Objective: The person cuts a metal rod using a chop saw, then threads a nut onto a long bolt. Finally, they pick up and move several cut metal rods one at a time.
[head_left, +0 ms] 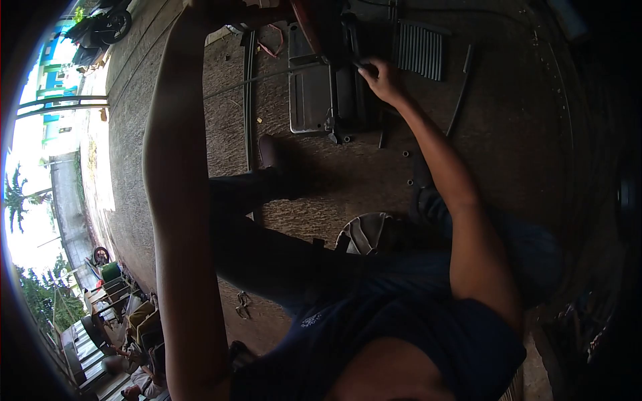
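My left arm reaches up along the left side, and my left hand (pixel 217 12) is at the top edge. Its fingers are in shadow and partly cut off. Near it is a dark machine with a red part (pixel 305 28) over a grey metal base (pixel 307 110). A threaded-looking rod with a clamp (pixel 332 117) lies across the base. My right hand (pixel 382 81) is closed at the right side of the machine, its fingers pressed on a dark piece (pixel 360 63) whose kind I cannot make out.
Several grey tubes (pixel 421 52) lie side by side at upper right, with a single thin tube (pixel 460 90) nearby. Short tube pieces (pixel 406 154) are on the floor. Long bars (pixel 250 100) lie left of the base. A ribbed round metal object (pixel 364 232) is between my legs.
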Motion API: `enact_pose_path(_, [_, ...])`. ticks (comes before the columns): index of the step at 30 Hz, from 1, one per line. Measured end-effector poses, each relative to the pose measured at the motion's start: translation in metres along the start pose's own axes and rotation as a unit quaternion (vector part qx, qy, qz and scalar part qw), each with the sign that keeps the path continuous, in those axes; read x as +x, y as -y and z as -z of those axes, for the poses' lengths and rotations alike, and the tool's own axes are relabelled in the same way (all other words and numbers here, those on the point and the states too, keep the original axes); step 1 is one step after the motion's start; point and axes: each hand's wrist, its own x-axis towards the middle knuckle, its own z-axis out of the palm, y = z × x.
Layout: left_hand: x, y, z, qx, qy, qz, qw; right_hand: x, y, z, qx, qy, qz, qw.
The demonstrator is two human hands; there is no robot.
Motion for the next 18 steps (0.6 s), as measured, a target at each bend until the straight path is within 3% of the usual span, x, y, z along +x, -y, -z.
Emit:
enact_pose_path(1, [0.000, 0.000, 0.000, -0.002, 0.002, 0.002, 1.000, -0.001, 0.000, -0.001, -0.033, -0.002, 0.042, 0.999])
enact_pose_path(5, [0.002, -0.001, -0.002, -0.008, 0.005, 0.006, 1.000, -0.003, -0.011, -0.001, -0.030, 0.008, 0.040, 0.999])
enact_pose_path(13, [-0.001, -0.008, 0.000, -0.019, 0.005, 0.018, 1.000, -0.005, -0.011, 0.001, 0.077, 0.086, -0.084, 0.990])
enact_pose_path(17, [0.001, -0.015, 0.004, -0.023, 0.007, 0.022, 0.999, -0.004, -0.016, 0.004, 0.099, 0.104, -0.062, 0.988])
enact_pose_path(18, [0.002, -0.019, 0.006, -0.023, 0.007, 0.022, 0.999, -0.002, -0.014, 0.009, 0.114, 0.138, -0.096, 0.979])
